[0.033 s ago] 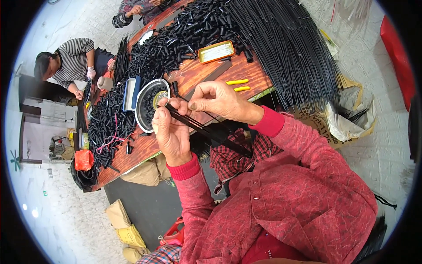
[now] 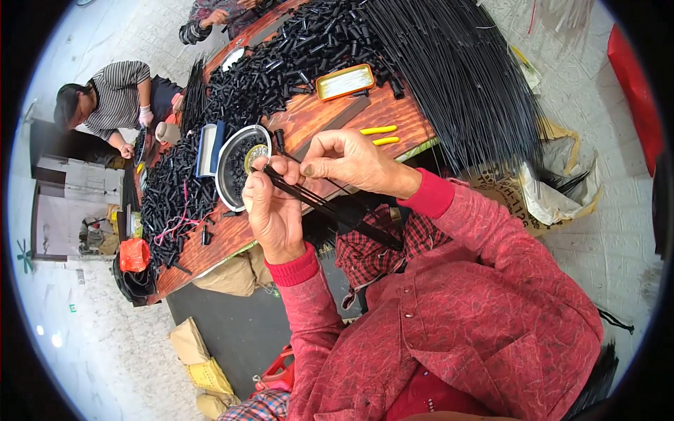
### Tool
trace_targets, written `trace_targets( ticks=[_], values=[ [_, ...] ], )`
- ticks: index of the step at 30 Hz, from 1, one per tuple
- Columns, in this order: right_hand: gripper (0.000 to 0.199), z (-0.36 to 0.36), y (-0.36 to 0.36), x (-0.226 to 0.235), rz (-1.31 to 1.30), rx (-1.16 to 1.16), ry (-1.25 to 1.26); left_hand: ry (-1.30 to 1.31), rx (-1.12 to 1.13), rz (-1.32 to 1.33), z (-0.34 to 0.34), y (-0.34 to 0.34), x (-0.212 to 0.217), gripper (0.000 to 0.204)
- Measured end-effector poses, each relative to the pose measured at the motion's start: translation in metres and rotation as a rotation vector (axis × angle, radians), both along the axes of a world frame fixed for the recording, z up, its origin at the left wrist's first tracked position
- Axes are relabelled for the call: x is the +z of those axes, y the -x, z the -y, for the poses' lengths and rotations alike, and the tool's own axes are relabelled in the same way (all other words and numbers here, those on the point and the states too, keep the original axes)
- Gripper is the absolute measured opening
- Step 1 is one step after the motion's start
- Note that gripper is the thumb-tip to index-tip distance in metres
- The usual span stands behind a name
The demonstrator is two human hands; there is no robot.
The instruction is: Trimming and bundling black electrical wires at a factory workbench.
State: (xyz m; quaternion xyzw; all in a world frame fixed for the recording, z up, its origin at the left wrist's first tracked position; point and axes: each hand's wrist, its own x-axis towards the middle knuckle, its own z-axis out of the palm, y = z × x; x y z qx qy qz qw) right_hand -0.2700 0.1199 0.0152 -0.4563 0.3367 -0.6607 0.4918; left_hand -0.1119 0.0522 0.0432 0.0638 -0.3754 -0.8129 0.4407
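Note:
My left hand is closed around several thin black rods, which slant down to the right toward my lap. Close beside it, my right hand pinches with thumb and forefinger at one slender black rod; the exact grip is partly hidden by the fingers. Just behind the fingertips lies a short black tube. Beyond my left fingers sits a metal-rimmed bowl of small black pieces, with a round yellowish item in it.
Heaps of short black tubes cover much of the wooden table. Around them are an orange tray of white sticks, yellow-handled pliers and a blue-and-white box. Long black rods overhang the right side. Two people sit across the table.

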Motion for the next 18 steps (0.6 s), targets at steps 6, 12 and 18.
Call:
trace_targets(
  ticks=[6, 12, 18],
  values=[
    [0.016, 0.005, 0.000, -0.009, 0.095, 0.093, 0.000, -0.084, -0.152, -0.077, 0.003, -0.004, 0.000, 0.026],
    [0.014, -0.003, -0.001, -0.003, 0.074, 0.077, 0.000, -0.063, -0.155, -0.004, 0.006, -0.008, -0.001, 0.026],
    [0.010, -0.008, -0.007, -0.001, -0.017, -0.024, 0.038, -0.018, -0.138, 0.053, 0.004, -0.007, 0.003, 0.026]
  ],
)
